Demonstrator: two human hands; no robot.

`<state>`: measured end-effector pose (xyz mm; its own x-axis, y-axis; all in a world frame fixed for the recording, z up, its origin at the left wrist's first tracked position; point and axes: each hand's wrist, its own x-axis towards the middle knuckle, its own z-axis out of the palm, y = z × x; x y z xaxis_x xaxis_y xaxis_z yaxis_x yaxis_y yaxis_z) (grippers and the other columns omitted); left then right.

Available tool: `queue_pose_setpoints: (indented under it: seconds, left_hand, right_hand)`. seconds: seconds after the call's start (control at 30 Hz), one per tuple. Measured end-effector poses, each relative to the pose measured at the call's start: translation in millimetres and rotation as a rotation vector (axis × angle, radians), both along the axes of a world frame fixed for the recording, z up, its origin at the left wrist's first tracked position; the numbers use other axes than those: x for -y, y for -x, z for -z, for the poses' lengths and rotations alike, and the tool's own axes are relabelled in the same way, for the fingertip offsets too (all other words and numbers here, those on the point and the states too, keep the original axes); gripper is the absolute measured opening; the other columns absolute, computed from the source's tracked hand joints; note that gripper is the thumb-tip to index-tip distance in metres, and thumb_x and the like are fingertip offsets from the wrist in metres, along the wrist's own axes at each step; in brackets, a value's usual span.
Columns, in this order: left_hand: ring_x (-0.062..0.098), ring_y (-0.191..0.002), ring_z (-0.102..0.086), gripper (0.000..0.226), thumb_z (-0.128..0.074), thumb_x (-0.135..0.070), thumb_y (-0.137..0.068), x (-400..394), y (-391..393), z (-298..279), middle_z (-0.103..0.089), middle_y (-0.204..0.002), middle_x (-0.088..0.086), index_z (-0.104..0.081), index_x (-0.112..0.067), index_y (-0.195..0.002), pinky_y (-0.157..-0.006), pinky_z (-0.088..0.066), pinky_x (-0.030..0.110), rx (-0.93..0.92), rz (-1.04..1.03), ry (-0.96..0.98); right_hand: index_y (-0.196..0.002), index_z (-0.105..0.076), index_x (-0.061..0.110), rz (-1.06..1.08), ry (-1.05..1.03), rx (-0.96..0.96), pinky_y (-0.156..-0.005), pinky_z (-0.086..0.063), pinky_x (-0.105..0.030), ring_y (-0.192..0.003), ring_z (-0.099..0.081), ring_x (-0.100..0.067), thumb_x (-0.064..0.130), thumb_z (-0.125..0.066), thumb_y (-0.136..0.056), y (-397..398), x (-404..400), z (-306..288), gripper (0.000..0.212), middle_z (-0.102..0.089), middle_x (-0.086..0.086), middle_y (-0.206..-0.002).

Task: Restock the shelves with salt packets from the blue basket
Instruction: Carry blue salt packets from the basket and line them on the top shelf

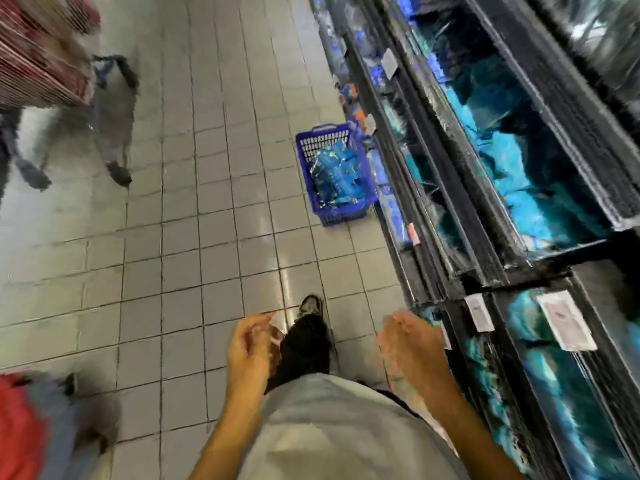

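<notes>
Motion blur smeared the shelves; their blue stock showed no readable print. The right hand was too blurred to separate its fingers. Two passers-by were cut off by the left edge.

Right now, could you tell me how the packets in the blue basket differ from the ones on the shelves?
The packets in the basket lie in a loose heap inside the blue basket on the floor; the packets on the shelves sit raised, behind black shelf rails. The basket packets show dark blue with small orange marks; the shelf packets look more turquoise, though blur hides detail. Both are blue, glossy packs. Neither the left hand nor the right hand holds one.
</notes>
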<state>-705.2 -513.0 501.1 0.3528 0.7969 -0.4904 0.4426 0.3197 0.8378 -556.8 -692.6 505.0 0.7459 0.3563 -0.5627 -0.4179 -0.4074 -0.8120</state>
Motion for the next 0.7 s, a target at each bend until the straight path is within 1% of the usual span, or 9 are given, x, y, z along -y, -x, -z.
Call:
queue_pose_setpoints:
  seconds: [0.07,0.1,0.23,0.3,0.4,0.47,0.53,0.63,0.7]
  left_hand:
    - [0.023,-0.062,-0.056,0.017,-0.052,-0.017,-0.104,-22,-7,8,-0.07,-0.083,0.012,-0.066,-0.023,-0.095,-0.05,-0.043,0.032,-0.022,-0.057,0.014]
    - [0.022,-0.062,-0.058,0.017,-0.052,-0.018,-0.103,-35,-12,12,-0.071,-0.082,0.009,-0.066,-0.024,-0.096,-0.05,-0.044,0.032,-0.032,-0.073,0.015]
    - [0.007,-0.054,-0.062,0.018,-0.053,-0.022,-0.102,-96,-42,25,-0.073,-0.073,-0.009,-0.065,-0.029,-0.09,-0.046,-0.049,0.022,-0.079,-0.094,0.036]
    - [0.009,-0.056,-0.062,0.021,-0.051,-0.018,-0.103,-132,-62,29,-0.073,-0.079,0.0,-0.069,-0.025,-0.094,-0.046,-0.048,0.021,-0.08,0.006,0.076]
    - [0.021,-0.066,-0.06,0.025,-0.046,-0.012,-0.105,-182,-102,25,-0.072,-0.088,0.011,-0.07,-0.016,-0.101,-0.051,-0.044,0.029,-0.094,0.159,0.141]
    - [0.021,-0.065,-0.058,0.024,-0.046,-0.011,-0.105,-211,-137,19,-0.071,-0.087,0.012,-0.069,-0.013,-0.1,-0.051,-0.042,0.029,-0.08,0.242,0.152]
    - [0.018,-0.062,-0.057,0.023,-0.047,-0.012,-0.104,-236,-173,12,-0.071,-0.084,0.011,-0.07,-0.013,-0.099,-0.049,-0.041,0.025,-0.06,0.309,0.155]
    - [0.016,-0.064,-0.06,0.024,-0.046,-0.013,-0.105,-268,-229,7,-0.071,-0.088,0.009,-0.07,-0.014,-0.099,-0.049,-0.045,0.022,-0.037,0.419,0.125]
    - [0.017,-0.067,-0.061,0.024,-0.046,-0.013,-0.105,-286,-265,7,-0.071,-0.09,0.01,-0.07,-0.015,-0.1,-0.053,-0.045,0.027,-0.042,0.476,0.127]
  right_hand:
    - [-0.067,-0.058,0.01,-0.029,-0.038,0.017,-0.042,-0.039,-0.022,-0.051,-0.053,-0.017,0.004,-0.057,-0.095,-24,-33,-3,0.028,-0.059,-0.005,-0.058]
    - [-0.069,-0.057,0.005,-0.041,-0.052,0.019,-0.042,-0.038,-0.022,-0.052,-0.052,-0.018,0.005,-0.057,-0.095,-36,-51,-3,0.025,-0.058,-0.006,-0.058]
    - [-0.074,-0.058,0.004,-0.074,-0.057,0.045,-0.04,-0.037,-0.024,-0.052,-0.055,-0.014,0.007,-0.057,-0.098,-83,-125,2,0.024,-0.062,-0.002,-0.061]
    - [-0.076,-0.059,0.003,-0.078,-0.039,0.06,-0.042,-0.037,-0.026,-0.054,-0.057,-0.015,0.004,-0.056,-0.098,-103,-157,5,0.022,-0.064,-0.002,-0.064]
    - [-0.075,-0.062,0.009,-0.054,0.005,0.056,-0.044,-0.037,-0.029,-0.055,-0.058,-0.015,0.005,-0.056,-0.097,-129,-188,5,0.023,-0.066,-0.002,-0.066]
    - [-0.071,-0.064,0.017,-0.017,0.025,0.064,-0.045,-0.038,-0.027,-0.055,-0.057,-0.014,0.007,-0.058,-0.097,-146,-201,2,0.028,-0.066,-0.003,-0.066]
    - [-0.068,-0.064,0.02,0.027,0.051,0.065,-0.045,-0.039,-0.027,-0.056,-0.057,-0.016,0.009,-0.058,-0.097,-162,-207,-1,0.031,-0.065,-0.004,-0.066]
    - [-0.073,-0.064,0.009,0.146,0.07,0.045,-0.044,-0.04,-0.029,-0.056,-0.056,-0.023,0.007,-0.056,-0.099,-186,-209,0,0.027,-0.065,-0.008,-0.065]
    - [-0.078,-0.063,0.001,0.204,0.086,0.025,-0.043,-0.041,-0.026,-0.053,-0.057,-0.017,0.004,-0.054,-0.1,-201,-210,2,0.024,-0.065,-0.006,-0.064]
